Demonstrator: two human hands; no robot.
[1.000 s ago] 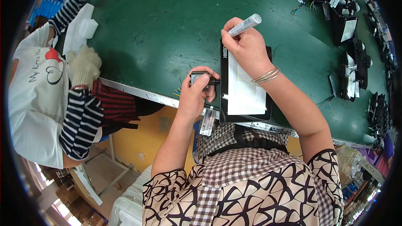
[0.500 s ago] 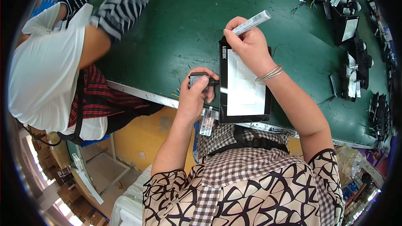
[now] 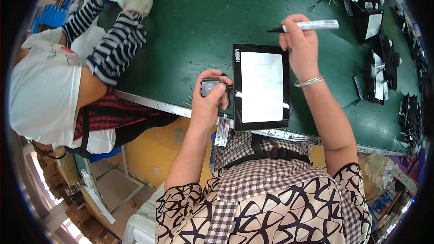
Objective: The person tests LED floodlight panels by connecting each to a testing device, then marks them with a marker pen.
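Black-framed lamp (image 3: 263, 86), white face upward, domed sensor (image 3: 208, 87) at its left side; black-tipped white marker (image 3: 322, 25), tip leftward.

White lettering (image 3: 237, 56), apparently "LEEK," marks the glossy black-framed rectangular panel (image 3: 263, 88) between left hand (image 3: 209, 97) and right hand (image 3: 302, 47); print on the white-barrelled marker (image 3: 322, 25) the right hand holds (too fine) is illegible.
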